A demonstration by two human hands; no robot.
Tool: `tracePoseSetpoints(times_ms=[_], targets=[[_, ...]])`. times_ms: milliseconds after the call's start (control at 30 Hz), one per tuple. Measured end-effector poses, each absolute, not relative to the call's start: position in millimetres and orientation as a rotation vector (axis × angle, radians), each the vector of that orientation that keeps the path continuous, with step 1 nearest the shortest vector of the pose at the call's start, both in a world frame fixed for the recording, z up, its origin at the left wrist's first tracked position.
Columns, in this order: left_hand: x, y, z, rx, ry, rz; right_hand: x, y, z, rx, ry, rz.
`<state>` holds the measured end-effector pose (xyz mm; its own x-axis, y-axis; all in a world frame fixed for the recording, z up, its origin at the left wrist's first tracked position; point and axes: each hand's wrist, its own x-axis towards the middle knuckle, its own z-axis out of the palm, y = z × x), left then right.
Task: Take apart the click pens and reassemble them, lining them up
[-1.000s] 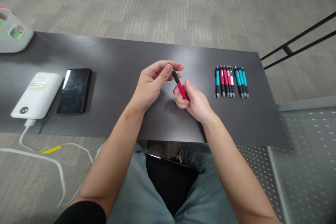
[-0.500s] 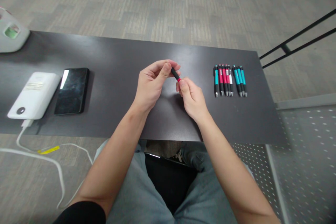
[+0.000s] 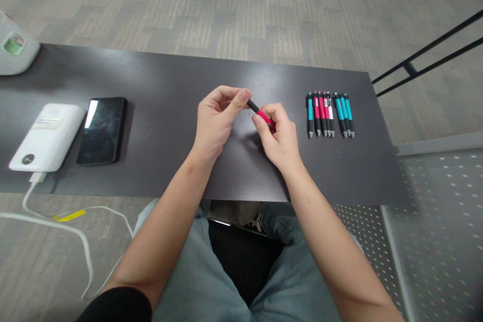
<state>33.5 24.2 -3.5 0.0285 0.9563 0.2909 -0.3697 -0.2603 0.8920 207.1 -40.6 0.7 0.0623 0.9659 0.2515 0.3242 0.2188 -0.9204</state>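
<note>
A pink pen (image 3: 264, 116) with a black grip is held between my two hands above the dark table. My left hand (image 3: 221, 113) pinches the black end of it between thumb and fingers. Around the pink barrel the fingers of my right hand (image 3: 278, 133) are closed, hiding its far end. To the right lie several pens side by side: a row with a teal pen (image 3: 310, 110), pink pens (image 3: 322, 109) and a white-barrelled pen (image 3: 331, 113), then a small group of teal pens (image 3: 344, 110). Their metal tips point toward me.
On the left of the table (image 3: 169, 90) lie a black phone-like slab (image 3: 101, 131) and a white power bank (image 3: 47, 136) with a white cable (image 3: 28, 201). A white container (image 3: 18, 50) stands at the far left corner. A black metal frame (image 3: 409, 68) rises beyond the right edge.
My right hand's thumb and fingers have shifted on the pen, so more of the pink barrel shows. My left hand still pinches the black end.
</note>
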Motion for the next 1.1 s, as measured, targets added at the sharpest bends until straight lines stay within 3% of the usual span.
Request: tracePoseSetpoints(times_ms=[433, 700, 900, 1100], targets=[[29, 28, 1, 1.142, 0.803, 1.474, 211, -39, -2, -1.304, -1.455, 0.807], [1, 37, 2, 1.373, 0.987, 1.428, 227, -31, -18, -1.306, -1.550, 0.601], [-30, 36, -1, 1.942, 1.359, 1.024, 236, -29, -20, -1.350, -1.597, 0.414], [-33, 32, 6, 2.073, 1.368, 0.748, 242, -27, -21, -1.368, -1.652, 0.415]])
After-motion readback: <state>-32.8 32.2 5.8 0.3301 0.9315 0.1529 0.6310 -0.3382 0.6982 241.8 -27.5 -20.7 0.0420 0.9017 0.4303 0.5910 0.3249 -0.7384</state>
